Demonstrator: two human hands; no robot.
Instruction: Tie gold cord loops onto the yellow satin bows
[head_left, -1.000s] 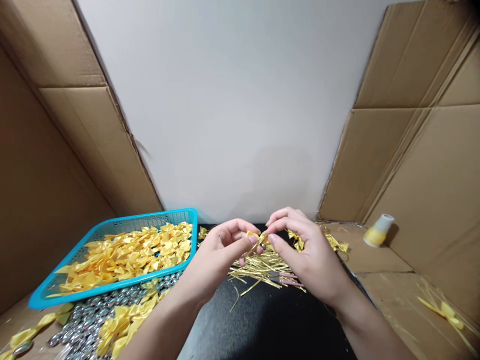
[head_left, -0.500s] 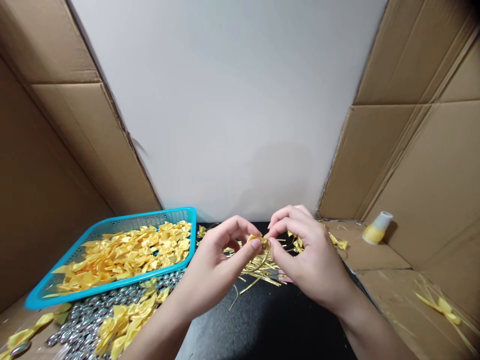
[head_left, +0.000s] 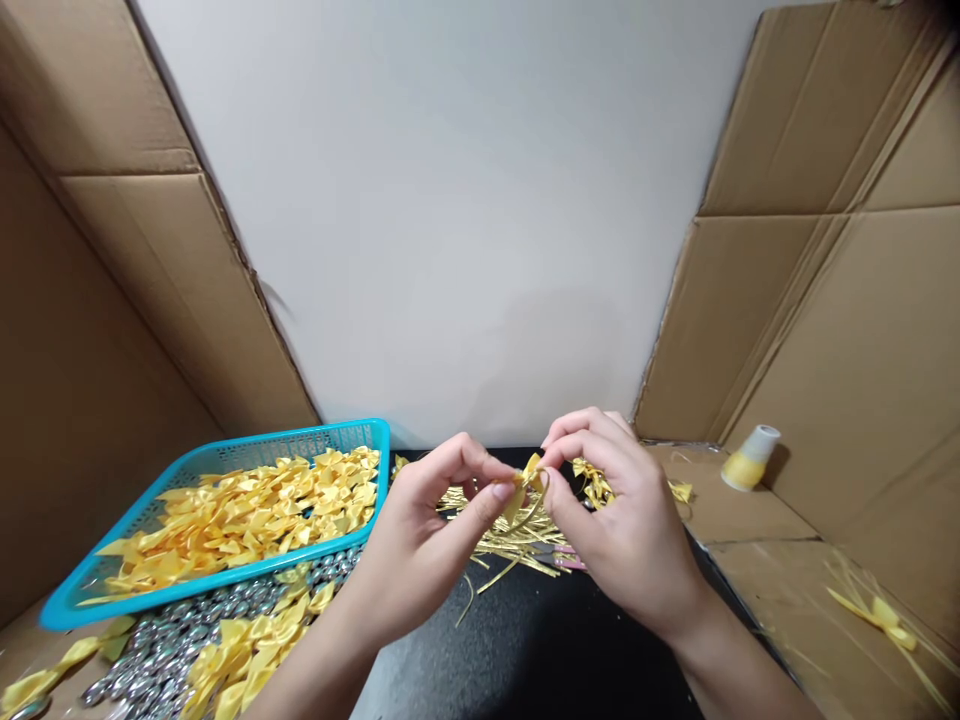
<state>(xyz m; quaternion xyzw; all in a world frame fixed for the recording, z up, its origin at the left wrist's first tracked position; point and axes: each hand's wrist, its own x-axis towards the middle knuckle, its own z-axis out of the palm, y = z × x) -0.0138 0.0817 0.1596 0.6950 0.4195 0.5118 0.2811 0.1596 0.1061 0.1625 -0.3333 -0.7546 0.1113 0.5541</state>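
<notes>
Blue basket (head_left: 225,577): access open from above. Silver beads (head_left: 157,645) and loose yellow bows (head_left: 247,650) obstruct its near side; left hand (head_left: 431,540) blocks its right side.

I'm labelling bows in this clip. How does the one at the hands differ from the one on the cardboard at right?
The held bow is up between the left hand and right hand; the loose bow lies on cardboard.
The hands partly hide the held bow; the loose bow shows spread out.
Both are yellow.
</notes>
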